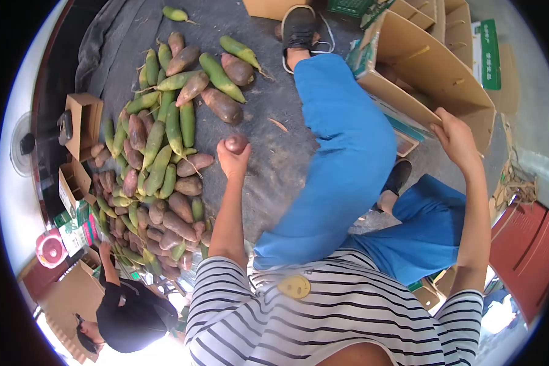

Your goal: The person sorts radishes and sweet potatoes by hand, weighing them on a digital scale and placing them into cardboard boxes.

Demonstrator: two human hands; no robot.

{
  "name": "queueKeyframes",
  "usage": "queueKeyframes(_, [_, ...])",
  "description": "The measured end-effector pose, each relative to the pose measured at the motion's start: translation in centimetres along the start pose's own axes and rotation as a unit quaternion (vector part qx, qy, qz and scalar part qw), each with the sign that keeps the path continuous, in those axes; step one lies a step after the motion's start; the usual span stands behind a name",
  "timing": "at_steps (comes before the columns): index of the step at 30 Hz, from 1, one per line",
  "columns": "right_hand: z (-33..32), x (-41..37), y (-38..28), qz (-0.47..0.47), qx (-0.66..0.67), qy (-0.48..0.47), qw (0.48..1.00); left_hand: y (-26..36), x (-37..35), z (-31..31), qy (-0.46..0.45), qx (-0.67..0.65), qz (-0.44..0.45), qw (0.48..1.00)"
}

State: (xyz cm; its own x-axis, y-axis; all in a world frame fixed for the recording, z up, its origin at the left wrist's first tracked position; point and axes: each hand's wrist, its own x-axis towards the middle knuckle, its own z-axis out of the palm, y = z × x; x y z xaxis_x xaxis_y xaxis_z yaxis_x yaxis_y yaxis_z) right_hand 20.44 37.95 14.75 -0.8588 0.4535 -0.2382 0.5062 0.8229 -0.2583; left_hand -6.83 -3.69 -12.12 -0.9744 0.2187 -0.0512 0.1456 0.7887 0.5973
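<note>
A purplish-brown root (236, 144) is held enclosed in the fingers of the left hand (233, 160), lifted just beside the pile of green and purple roots (165, 152). The flap of a cardboard box (433, 73), well apart from the pile, is gripped by the right hand (454, 137). The picking is judged to be done. For the next move, the root must be carried away from the pile, over the blue-clad legs (341, 152), with the flap held back.

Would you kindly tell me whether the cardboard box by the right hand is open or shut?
Open. The flaps of the cardboard box are spread, its brown inside shows, and the right hand grips one flap.
</note>
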Motion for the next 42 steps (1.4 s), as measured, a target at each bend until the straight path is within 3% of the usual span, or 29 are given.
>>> queueKeyframes(3, [0.5, -0.2, 0.5, -0.02, -0.004, 0.009, 1.0, -0.2, -0.4, -0.9, -0.022, -0.19, -0.169, 0.967])
queueKeyframes(5, [0.7, -0.4, 0.7, -0.017, -0.013, 0.018, 1.0, 2.7, -0.4, -2.5, -0.056, -0.355, -0.309, 0.88])
queueKeyframes(7, [0.8, -0.5, 1.1, -0.005, -0.01, 0.014, 1.0, 4.4, -0.1, -3.0, -0.1, -0.474, -0.295, 0.824])
queueKeyframes(9, [1.0, -0.8, 1.3, -0.015, -0.011, 0.02, 1.0, 9.7, 0.0, -4.6, -0.108, -0.524, -0.245, 0.809])
queueKeyframes(11, [1.1, -0.9, 1.5, -0.006, -0.002, 0.015, 1.0, 15.9, 0.3, -6.5, -0.147, -0.556, -0.117, 0.809])
queueKeyframes(13, [1.5, -1.0, 1.5, -0.005, 0.002, 0.018, 1.0, 25.0, -1.3, -8.7, -0.105, -0.591, 0.014, 0.799])
queueKeyframes(15, [1.9, -1.1, 1.6, -0.011, -0.007, 0.026, 1.0, 30.3, -1.8, -9.2, -0.11, -0.529, 0.148, 0.828])
queueKeyframes(17, [1.8, -1.4, 1.6, -0.015, -0.008, 0.04, 0.999, 36.8, -2.1, -9.4, -0.126, -0.343, 0.344, 0.865])
queueKeyframes(18, [2.0, -1.5, 1.8, -0.019, -0.009, 0.042, 0.999, 40.4, -3.3, -9.5, -0.177, -0.303, 0.384, 0.854])
queueKeyframes(19, [2.2, -1.4, 1.7, -0.03, -0.01, 0.042, 0.999, 42.1, -3.3, -7.2, -0.111, -0.298, 0.476, 0.82])
queueKeyframes(20, [1.9, -1.5, 1.5, 0.002, -0.019, 0.012, 1.0, 43.5, -3.7, -4.9, -0.11, -0.278, 0.48, 0.825])
queueKeyframes(21, [1.7, -1.5, 1.2, 0.027, -0.028, -0.02, 0.999, 45.4, -4.6, -4.3, -0.052, -0.194, 0.53, 0.824])
queueKeyframes(23, [2.9, -1.5, 2.3, -0.071, -0.042, 0.074, 0.994, 46.0, -6.5, -2.0, -0.142, -0.018, 0.48, 0.865])
queueKeyframes(24, [2.2, -1.3, 1.6, -0.072, -0.024, 0.056, 0.996, 45.6, -7.4, -1.1, -0.116, -0.005, 0.484, 0.868])
queueKeyframes(27, [1.6, -1.4, 0.5, -0.063, -0.02, 0.028, 0.997, 43.0, -7.3, -3.0, -0.094, -0.146, 0.486, 0.857])
queueKeyframes(29, [1.4, -1.4, 0.7, -0.06, -0.028, 0.031, 0.997, 39.0, -6.1, -3.9, -0.025, -0.224, 0.469, 0.854])
queueKeyframes(31, [1.0, -1.4, 1.2, -0.06, -0.028, 0.043, 0.997, 33.3, -5.1, -5.7, -0.007, -0.214, 0.417, 0.883])
queueKeyframes(32, [1.0, -1.2, 1.3, -0.052, -0.031, 0.02, 0.998, 30.0, -5.1, -6.2, -0.001, -0.178, 0.383, 0.907])
queueKeyframes(35, [0.8, -1.4, 0.7, -0.068, -0.016, 0.037, 0.997, 18.0, -6.6, -7.3, -0.115, -0.053, 0.217, 0.968])
queueKeyframes(38, [1.9, -1.2, 2.6, -0.085, -0.037, 0.028, 0.995, 4.2, -10.4, -8.6, -0.16, 0.071, 0.074, 0.982])
queueKeyframes(41, [1.8, -1.5, 1.7, -0.072, -0.026, 0.032, 0.997, -8.8, -12.9, -12.3, -0.056, 0.172, -0.059, 0.982])
queueKeyframes(42, [1.9, -1.3, 1.9, -0.06, -0.011, 0.029, 0.998, -10.8, -13.0, -14.3, -0.037, 0.247, -0.157, 0.956])
